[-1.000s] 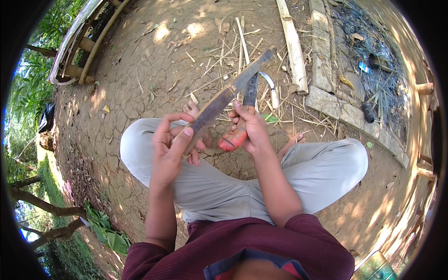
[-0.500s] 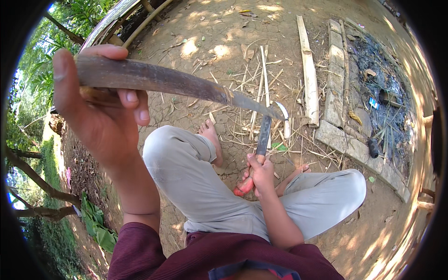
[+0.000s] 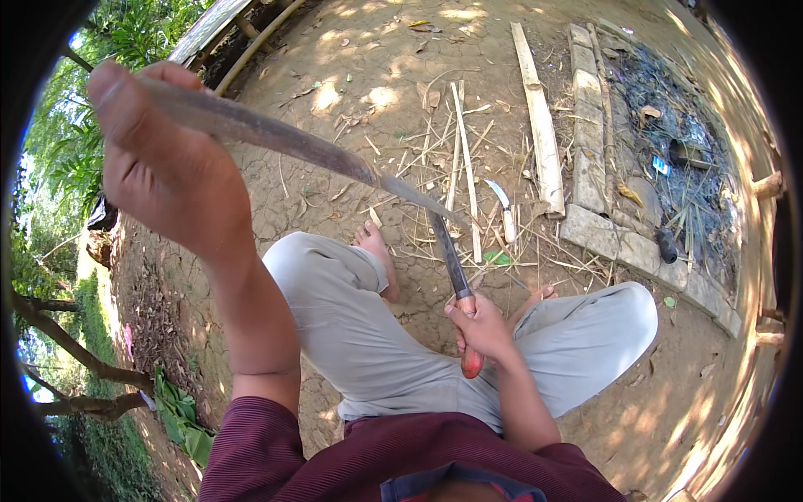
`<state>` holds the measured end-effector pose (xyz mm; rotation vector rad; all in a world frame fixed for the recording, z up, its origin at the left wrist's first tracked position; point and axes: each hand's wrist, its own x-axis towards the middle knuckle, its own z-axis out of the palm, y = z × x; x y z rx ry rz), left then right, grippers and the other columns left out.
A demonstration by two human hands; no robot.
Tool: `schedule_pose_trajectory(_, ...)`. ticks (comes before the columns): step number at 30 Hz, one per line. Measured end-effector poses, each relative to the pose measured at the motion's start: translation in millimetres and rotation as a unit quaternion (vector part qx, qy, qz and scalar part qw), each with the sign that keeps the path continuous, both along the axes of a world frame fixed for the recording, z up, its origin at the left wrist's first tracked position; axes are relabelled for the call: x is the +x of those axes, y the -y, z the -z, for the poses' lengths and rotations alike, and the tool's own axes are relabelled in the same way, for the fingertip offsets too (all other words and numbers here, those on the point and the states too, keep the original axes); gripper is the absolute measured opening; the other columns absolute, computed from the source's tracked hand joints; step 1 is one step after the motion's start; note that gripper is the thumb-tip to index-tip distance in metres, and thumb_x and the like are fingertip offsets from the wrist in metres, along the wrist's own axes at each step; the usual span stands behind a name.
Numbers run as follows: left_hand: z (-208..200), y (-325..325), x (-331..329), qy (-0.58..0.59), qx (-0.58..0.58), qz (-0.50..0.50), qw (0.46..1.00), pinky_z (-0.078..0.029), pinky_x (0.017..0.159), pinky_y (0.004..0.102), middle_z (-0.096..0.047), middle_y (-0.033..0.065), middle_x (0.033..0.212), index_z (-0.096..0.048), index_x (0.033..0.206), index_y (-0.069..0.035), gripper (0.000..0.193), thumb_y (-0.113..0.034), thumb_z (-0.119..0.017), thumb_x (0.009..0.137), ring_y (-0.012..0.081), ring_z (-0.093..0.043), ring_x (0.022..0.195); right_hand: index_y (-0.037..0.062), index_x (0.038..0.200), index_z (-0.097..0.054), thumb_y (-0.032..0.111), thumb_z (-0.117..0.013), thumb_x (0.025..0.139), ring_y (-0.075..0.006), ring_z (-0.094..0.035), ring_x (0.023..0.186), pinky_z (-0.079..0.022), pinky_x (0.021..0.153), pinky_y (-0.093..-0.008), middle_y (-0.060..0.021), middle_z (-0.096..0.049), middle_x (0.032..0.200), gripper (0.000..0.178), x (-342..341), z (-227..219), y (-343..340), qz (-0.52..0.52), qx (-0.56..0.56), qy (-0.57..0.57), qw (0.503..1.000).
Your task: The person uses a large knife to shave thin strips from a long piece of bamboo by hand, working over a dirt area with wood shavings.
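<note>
My left hand (image 3: pixel 171 180) is raised at the left, its fingers closed round one end of a long split bamboo strip (image 3: pixel 276 138). The strip slants away to the right and narrows toward its far end. My right hand (image 3: pixel 488 329), low between my knees, grips the wooden handle of a long dark-bladed knife (image 3: pixel 452 266); the handle's butt is red. The blade points up and away, and its tip end overlaps the strip's far end. Whether they touch, I cannot tell.
On the dirt lies a small curved knife (image 3: pixel 507 219) with a pale handle, among thin bamboo slivers (image 3: pixel 465 159) and shavings. Further right rest a split bamboo length (image 3: pixel 539 125) and a brick-edged ash bed (image 3: pixel 585 151). My bare foot (image 3: pixel 376 249) is planted beyond my left knee.
My left hand has rolled over, turning the strip so a narrower side shows. The knife has swung, its butt moving right and its blade tip left. My right hand sits slightly lower.
</note>
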<state>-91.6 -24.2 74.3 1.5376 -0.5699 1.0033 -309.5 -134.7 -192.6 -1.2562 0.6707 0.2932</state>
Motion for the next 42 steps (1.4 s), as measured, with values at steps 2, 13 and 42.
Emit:
schedule_pose_trajectory(2,-3.0,11.1,1.2,-0.039,0.003,0.034,0.999,-0.048,0.06,0.0325,-0.059,0.0111,0.075,-0.049,0.084,-0.006,0.055,-0.058,-0.038,0.097,0.0219,-0.059,0.063,0.0011,0.096,-0.051,0.019,-0.066,0.091,-0.0126,-0.055,0.047,-0.044,0.043,-0.0313,-0.0036,-0.055,0.067,0.024,-6.5,-6.8,3.0,-0.038,-0.05,-0.019,0.998)
schedule_pose_trajectory(13,-11.7,9.7,15.4,-0.047,-0.148,0.262,0.953,-0.032,0.036,0.028,-0.037,0.0054,0.058,-0.036,0.081,-0.012,0.041,-0.051,-0.032,0.096,0.0148,-0.034,0.039,0.0,0.097,-0.056,0.014,-0.069,0.09,-0.0088,-0.05,0.045,-0.039,0.043,-0.026,-0.0011,-0.052,0.06,0.02,-33.5,-89.5,17.2,0.005,-0.131,0.092,0.987)
schedule_pose_trajectory(42,56.0,45.1,43.6,0.023,-0.12,0.095,0.988,-0.026,0.033,0.0258,-0.034,0.0068,0.054,-0.03,0.08,-0.008,0.049,-0.054,-0.024,0.099,0.0134,-0.026,0.039,-0.0023,0.104,-0.056,0.019,-0.057,0.098,-0.0107,-0.051,0.049,-0.039,0.048,-0.0291,-0.0037,-0.051,0.057,0.022,84.7,-96.2,-33.4,0.093,-0.33,0.287,0.895)
